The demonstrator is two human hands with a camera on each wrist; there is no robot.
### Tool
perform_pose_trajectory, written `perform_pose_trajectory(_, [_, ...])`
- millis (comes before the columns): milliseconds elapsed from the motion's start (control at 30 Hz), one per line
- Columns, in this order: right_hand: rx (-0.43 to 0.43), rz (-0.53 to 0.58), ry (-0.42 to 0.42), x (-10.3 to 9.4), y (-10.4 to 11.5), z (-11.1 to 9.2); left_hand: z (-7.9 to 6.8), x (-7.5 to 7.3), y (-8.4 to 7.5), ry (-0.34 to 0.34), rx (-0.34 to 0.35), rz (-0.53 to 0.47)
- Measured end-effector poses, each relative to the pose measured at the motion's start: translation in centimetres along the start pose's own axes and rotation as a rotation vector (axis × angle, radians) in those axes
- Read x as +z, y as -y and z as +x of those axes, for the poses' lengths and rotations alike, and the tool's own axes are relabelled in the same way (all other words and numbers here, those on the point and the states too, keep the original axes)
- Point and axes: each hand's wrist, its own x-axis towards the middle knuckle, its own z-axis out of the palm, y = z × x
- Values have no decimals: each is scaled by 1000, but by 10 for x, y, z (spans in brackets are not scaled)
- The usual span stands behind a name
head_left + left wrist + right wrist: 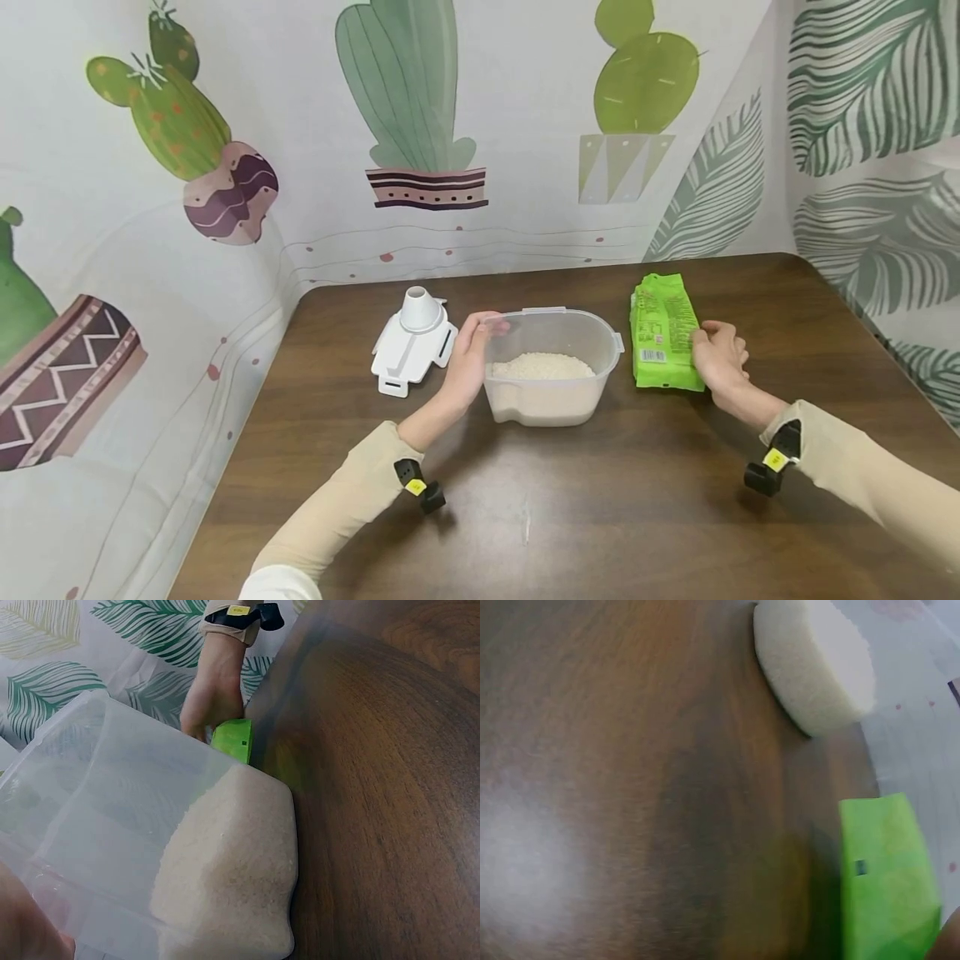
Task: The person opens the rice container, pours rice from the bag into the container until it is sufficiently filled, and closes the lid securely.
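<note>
A translucent plastic container (551, 404) stands on the table, partly filled with white rice (543, 367). My left hand (467, 358) grips its left end, and some fingertips show through the clear wall. To the right lies a bright green packet (663, 333) with printed text and a barcode; its contents are hidden. My right hand (722, 357) holds the packet by its right edge, with the thumb side against it. The packet's green end (889, 877) fills the lower right of the right wrist view. In the left wrist view, the rice (232, 870) shows through the container wall.
Left of the container lies a white lid (411, 350) with a cone-shaped spout. Behind the brown wooden table (525, 500) hangs a cloth (525, 233) printed with cacti and leaves. Bare tabletop runs along the near side.
</note>
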Motion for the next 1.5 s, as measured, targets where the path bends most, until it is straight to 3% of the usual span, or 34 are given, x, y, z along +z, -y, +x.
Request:
perform_pose_trajectory(167, [-144, 49, -71, 1, 11, -6, -2, 0, 0, -2, -3, 2])
perform_pose_trajectory(333, [-218, 102, -33, 2, 28, -14, -1, -1, 2, 4, -7, -3])
perform_pose_trajectory(433, [-205, 172, 49, 2, 36, -18, 0, 0, 2, 4, -11, -5])
perform_pose_trajectory(667, [-119, 429, 358, 10, 46, -27, -1, -2, 1, 6, -31, -3])
perform_pose_trajectory(833, [-154, 429, 458, 22, 55, -37, -1, -3, 0, 16, -41, -4])
perform_pose_trajectory(1167, [-142, 460, 457, 35, 74, -52, -1, -2, -4, 5, -65, -7])
perform_pose_trajectory(1500, [-189, 351, 384, 47, 82, -62, -3, -6, -6, -4, -141, -17])
